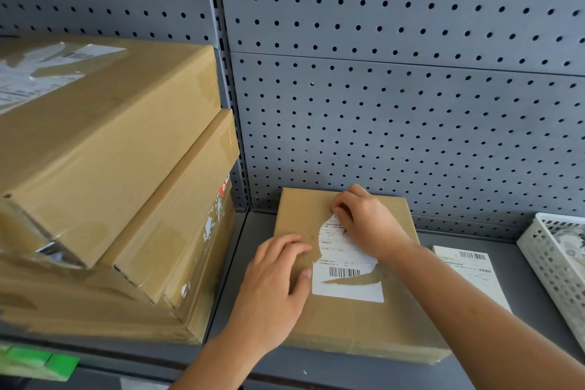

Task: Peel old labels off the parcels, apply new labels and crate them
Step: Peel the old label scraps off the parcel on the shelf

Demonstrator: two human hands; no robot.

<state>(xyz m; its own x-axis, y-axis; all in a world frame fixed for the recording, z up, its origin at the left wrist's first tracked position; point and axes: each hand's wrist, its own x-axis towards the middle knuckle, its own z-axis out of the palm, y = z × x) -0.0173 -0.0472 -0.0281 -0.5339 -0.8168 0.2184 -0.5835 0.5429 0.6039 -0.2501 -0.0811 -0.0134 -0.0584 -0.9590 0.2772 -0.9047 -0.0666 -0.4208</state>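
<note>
Left hand [272, 288] flat - we see straight fingers pressing the cardboard parcel [348, 326] | right hand [364, 218] pinches the lifted top of the torn shipping label [346, 272] | second label sheet [468, 272] lies alongside.

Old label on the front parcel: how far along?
Done: nothing finished, though the old label is torn and part-lifted. In hand: right hand pinches its top edge; left hand presses the parcel. Left: finish peeling, apply the label sheet lying beside it, crate it.
</note>
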